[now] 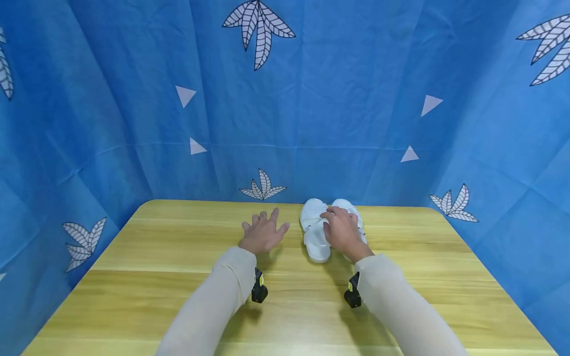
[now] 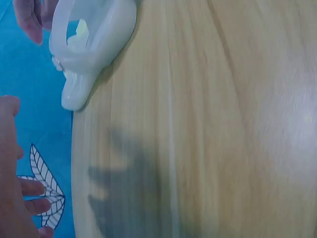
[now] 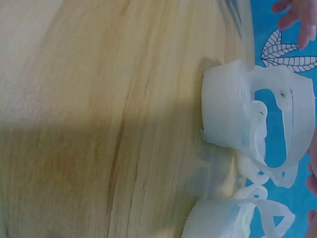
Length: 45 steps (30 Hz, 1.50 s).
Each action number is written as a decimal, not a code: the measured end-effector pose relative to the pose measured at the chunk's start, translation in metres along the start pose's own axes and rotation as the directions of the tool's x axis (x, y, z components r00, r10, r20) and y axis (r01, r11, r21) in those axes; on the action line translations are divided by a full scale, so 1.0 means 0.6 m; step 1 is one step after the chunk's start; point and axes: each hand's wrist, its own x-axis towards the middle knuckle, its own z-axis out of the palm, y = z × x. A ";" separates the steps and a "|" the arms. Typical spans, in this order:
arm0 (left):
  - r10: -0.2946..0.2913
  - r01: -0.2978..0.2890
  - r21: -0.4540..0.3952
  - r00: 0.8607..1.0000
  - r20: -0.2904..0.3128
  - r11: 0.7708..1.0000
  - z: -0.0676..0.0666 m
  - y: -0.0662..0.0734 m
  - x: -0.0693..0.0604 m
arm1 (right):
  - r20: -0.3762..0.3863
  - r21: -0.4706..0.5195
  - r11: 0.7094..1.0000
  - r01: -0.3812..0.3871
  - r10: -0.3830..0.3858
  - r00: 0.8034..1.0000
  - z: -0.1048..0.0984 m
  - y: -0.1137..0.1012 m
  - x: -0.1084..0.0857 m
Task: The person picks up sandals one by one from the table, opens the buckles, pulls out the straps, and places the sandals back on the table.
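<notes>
A pair of white sandals stands side by side near the far edge of the table, the left sandal in fuller view than the right sandal. My right hand is over the pair with its fingers bent loosely, hiding much of the right one. In the right wrist view, openings show under the straps of the left sandal and the right sandal; no finger is seen gripping them. Left of the pair, my left hand hovers above the wood with spread fingers, holding nothing.
The yellow wooden table has rounded far corners. A blue curtain with white leaves and triangles hangs behind it and along both sides. Small dark cameras sit on both wrists, the left camera and the right camera.
</notes>
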 end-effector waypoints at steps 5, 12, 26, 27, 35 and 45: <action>0.012 -0.013 -0.083 1.000 -0.015 0.996 0.005 0.022 -0.008 | -0.012 0.021 1.000 0.017 -0.016 1.000 0.008 -0.005 -0.003; 0.048 -0.062 -0.234 0.997 -0.065 0.970 0.020 0.044 -0.006 | 0.007 0.037 0.999 0.006 -0.007 1.000 0.013 -0.008 -0.009; 0.080 -0.101 -0.406 0.994 -0.068 0.908 0.043 0.082 0.006 | 0.084 0.025 0.997 -0.075 0.073 0.994 0.011 -0.004 -0.005; 0.068 -0.084 -0.412 0.996 -0.052 0.907 0.045 0.083 0.007 | 0.091 0.030 0.996 -0.088 0.085 0.992 0.011 -0.004 -0.004; 0.025 -0.021 -0.490 1.000 0.001 0.872 0.061 0.082 0.016 | 0.075 0.052 0.980 -0.192 0.188 0.979 0.009 -0.009 0.004; 0.002 0.012 -0.549 1.000 0.025 0.836 0.068 0.087 0.019 | 0.034 0.066 0.976 -0.206 0.204 0.978 0.013 -0.008 0.004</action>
